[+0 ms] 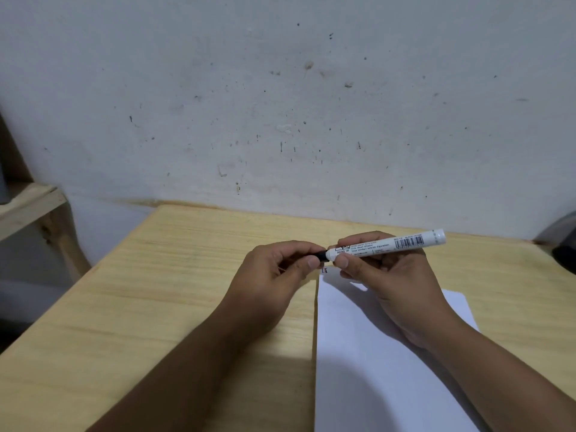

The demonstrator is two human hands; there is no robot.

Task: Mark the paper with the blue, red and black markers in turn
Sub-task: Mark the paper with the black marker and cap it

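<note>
Above the far end of the paper on the desk, the right hand grips the black marker barrel; the left hand pinches its black cap. Small marks show beneath.

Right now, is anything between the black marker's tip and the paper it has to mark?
Yes. The black cap covers the tip of the marker, pinched by the left hand; the right hand holds the barrel above the paper.
</note>
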